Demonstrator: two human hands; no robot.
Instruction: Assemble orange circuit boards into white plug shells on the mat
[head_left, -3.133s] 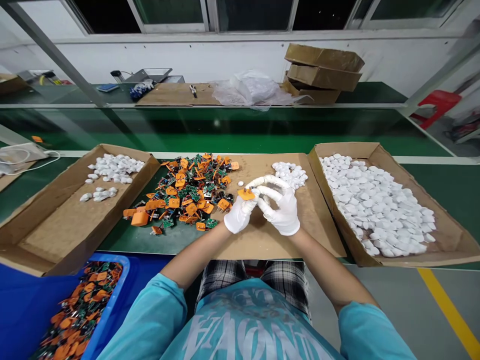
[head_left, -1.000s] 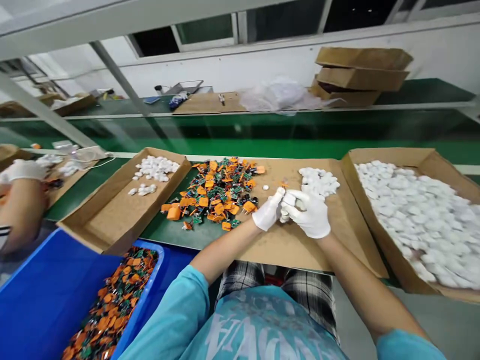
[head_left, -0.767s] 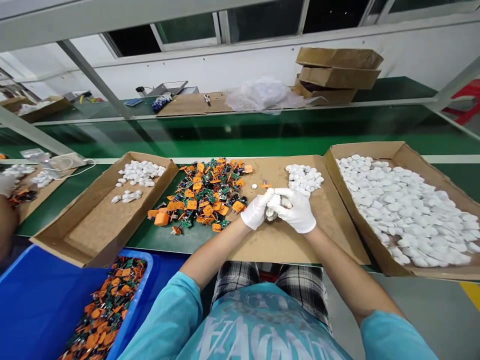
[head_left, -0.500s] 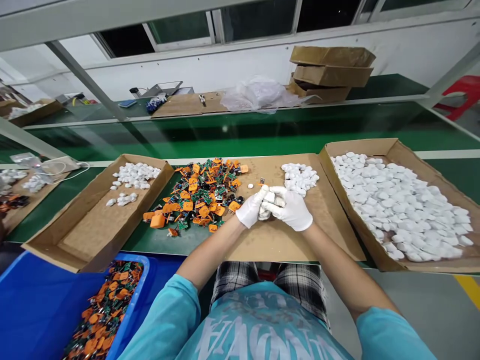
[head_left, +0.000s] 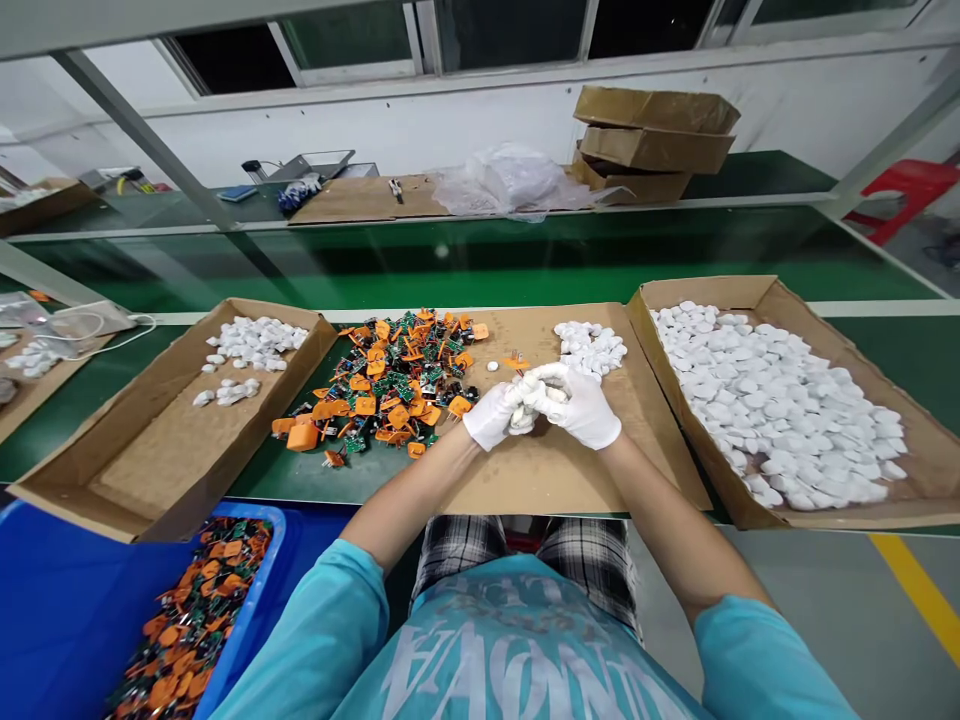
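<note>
My left hand [head_left: 496,413] and my right hand [head_left: 579,405], both in white gloves, meet over the cardboard sheet [head_left: 570,480]. The fingers of both are curled together around something white that mostly blends with the gloves, so I cannot make it out. Just beyond them lies an orange piece with metal pins [head_left: 515,361], beside a small white part [head_left: 493,366]. A pile of white parts [head_left: 590,348] sits behind my right hand. To the left spreads a heap of orange pieces with green circuit boards [head_left: 397,375].
A cardboard tray [head_left: 157,470] with some white parts stands left; a fuller tray [head_left: 750,510] stands right. Below left is a blue bin [head_left: 67,610] holding orange and green pieces. Stacked boxes [head_left: 656,148] and a plastic bag [head_left: 510,180] lie on the back shelf.
The view has shifted slightly. My fingers have closed more tightly together, and the white piece that showed between them is now mostly hidden.
</note>
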